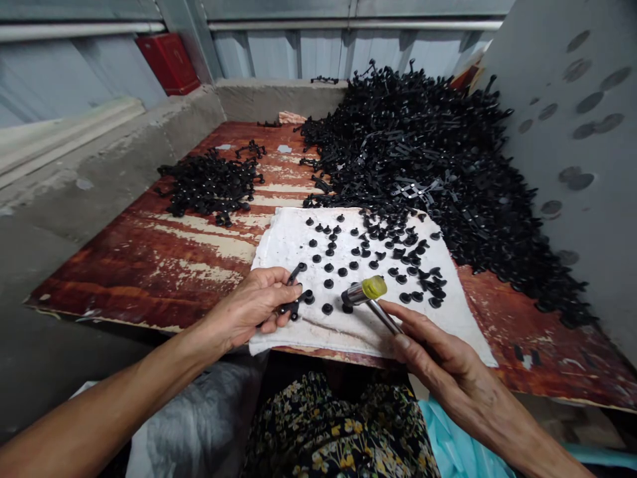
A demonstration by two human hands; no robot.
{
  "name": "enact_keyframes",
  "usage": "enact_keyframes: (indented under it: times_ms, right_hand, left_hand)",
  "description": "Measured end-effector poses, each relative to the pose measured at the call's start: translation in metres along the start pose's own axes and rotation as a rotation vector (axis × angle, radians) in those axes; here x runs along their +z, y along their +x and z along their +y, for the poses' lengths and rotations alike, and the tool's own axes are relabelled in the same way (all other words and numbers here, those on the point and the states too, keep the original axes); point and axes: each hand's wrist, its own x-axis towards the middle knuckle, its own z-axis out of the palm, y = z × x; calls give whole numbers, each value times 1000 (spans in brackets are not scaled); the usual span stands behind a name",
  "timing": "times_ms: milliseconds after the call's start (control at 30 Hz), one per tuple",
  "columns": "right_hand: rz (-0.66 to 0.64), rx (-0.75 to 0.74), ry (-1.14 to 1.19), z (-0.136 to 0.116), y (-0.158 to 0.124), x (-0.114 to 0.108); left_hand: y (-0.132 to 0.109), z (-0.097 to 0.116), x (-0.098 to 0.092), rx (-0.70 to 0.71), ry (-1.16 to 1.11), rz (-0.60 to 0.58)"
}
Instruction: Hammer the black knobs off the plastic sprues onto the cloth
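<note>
My left hand [269, 299] pinches a black jointed bracket [297, 271] with round ends, over the near left part of a white cloth [279, 242]. One end of the bracket is beside a small black round cap with a stem [308, 297]; whether they touch I cannot tell. My right hand [438, 352] is closed around the metal handle of a small mallet [374, 290] with a yellow face. The mallet's head hangs tilted above the cloth, to the right of the bracket. Several black caps [343, 272] stand on the cloth, loosely in rows at left and crowded together at right.
A large heap of black jointed parts [398, 146] covers the back right of the worn red-brown table [129, 265]. A smaller pile of brackets [212, 182] lies at the left. A concrete ledge [99, 172] borders the left side, with a red box [168, 63] in the corner. A grey panel [562, 153] rises at right.
</note>
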Motion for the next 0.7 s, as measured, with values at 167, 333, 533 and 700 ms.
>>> enact_keyframes:
  times_ms: [167, 333, 533, 700]
  right_hand:
    - [22, -169, -93, -4, 5, 0]
    - [-64, -305, -162, -22, 16, 1]
    - [-59, -389, -200, -29, 21, 8]
    - [-144, -358, -289, -28, 22, 11]
  left_hand:
    - [0, 2, 2, -33, 48, 24]
    - [-3, 4, 5, -45, 130, 86]
    - [-4, 7, 8, -63, 165, 93]
    - [-3, 7, 8, -70, 132, 129]
